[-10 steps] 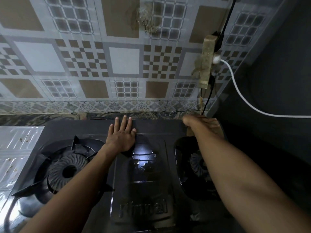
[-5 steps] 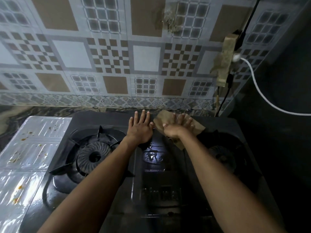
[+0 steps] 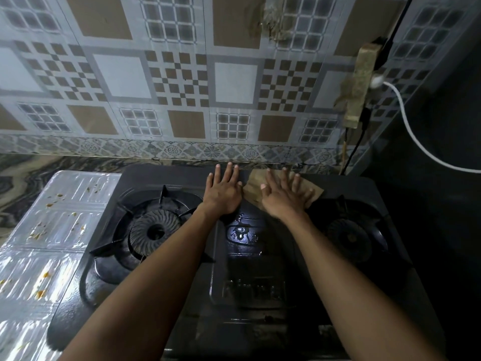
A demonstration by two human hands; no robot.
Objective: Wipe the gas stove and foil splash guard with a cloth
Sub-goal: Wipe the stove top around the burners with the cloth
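Note:
A black two-burner gas stove (image 3: 250, 290) fills the lower middle of the head view. My left hand (image 3: 224, 191) lies flat, fingers apart, on the stove's back middle and holds nothing. Just to its right my right hand (image 3: 283, 196) presses flat on a brown cloth (image 3: 253, 187) spread on the stove's back edge. The foil splash guard (image 3: 49, 230) lies flat to the left of the stove, silver and spotted with orange food bits.
A left burner (image 3: 154, 231) and a right burner (image 3: 350, 237) flank the wet, shiny centre panel. A patterned tile wall (image 3: 182, 82) rises behind. A taped power strip (image 3: 360, 82) with a white cable (image 3: 416, 142) hangs at the right.
My right hand slid the cloth left from the stove's back right corner to the back middle, beside my left hand, then spread flatter on it. My left hand stayed put.

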